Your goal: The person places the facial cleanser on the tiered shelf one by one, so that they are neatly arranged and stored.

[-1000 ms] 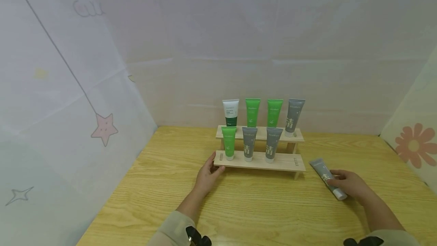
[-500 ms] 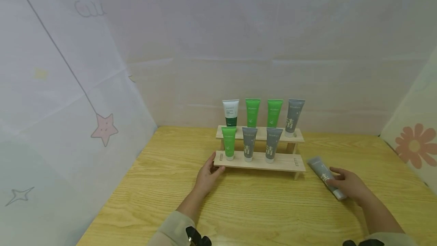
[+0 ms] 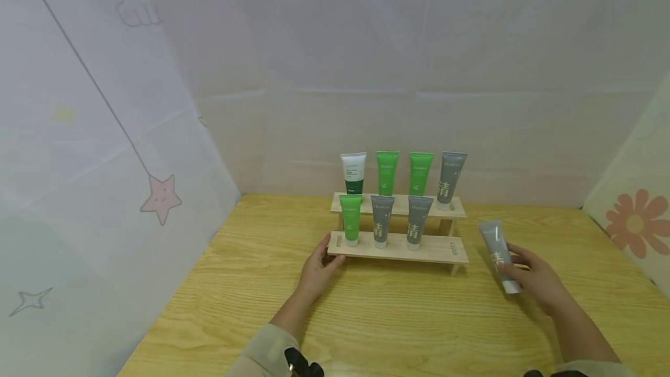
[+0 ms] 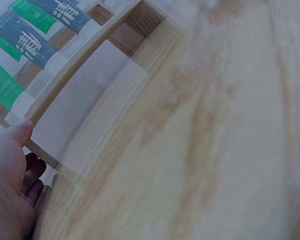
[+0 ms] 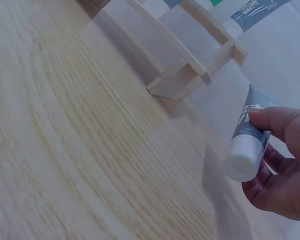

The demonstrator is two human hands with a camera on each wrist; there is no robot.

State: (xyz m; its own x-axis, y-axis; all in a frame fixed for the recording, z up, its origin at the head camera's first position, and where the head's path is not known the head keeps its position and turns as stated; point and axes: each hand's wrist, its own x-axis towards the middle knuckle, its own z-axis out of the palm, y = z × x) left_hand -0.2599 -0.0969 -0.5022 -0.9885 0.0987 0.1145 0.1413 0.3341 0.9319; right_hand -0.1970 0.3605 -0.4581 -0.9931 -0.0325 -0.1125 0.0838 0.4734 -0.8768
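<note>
My right hand (image 3: 536,278) pinches a grey squeeze tube (image 3: 497,255) between thumb and fingers, right of the stand. The tube is tilted, white cap (image 5: 243,159) down and towards me, and its shadow falls on the table beside it in the right wrist view. My left hand (image 3: 316,272) grips the left end of the wooden two-step stand (image 3: 398,253), thumb at the front edge of the lower shelf. On that shelf stand a green tube (image 3: 351,217) and two grey tubes (image 3: 381,220). The upper shelf holds a white-and-dark-green tube (image 3: 353,169), two green tubes (image 3: 387,170) and a grey tube (image 3: 451,176).
The stand is on a wood-grain table (image 3: 392,319), near a pale cloth backdrop (image 3: 335,74). Printed side cloths, one with a pink star (image 3: 161,198) and one with a flower (image 3: 635,223), flank the table. The lower shelf's right end (image 3: 452,247) carries no tube.
My right hand has picked the grey tube up from lying on the table and turned it more upright, its flat end swinging up. My left hand and the stand have stayed put.
</note>
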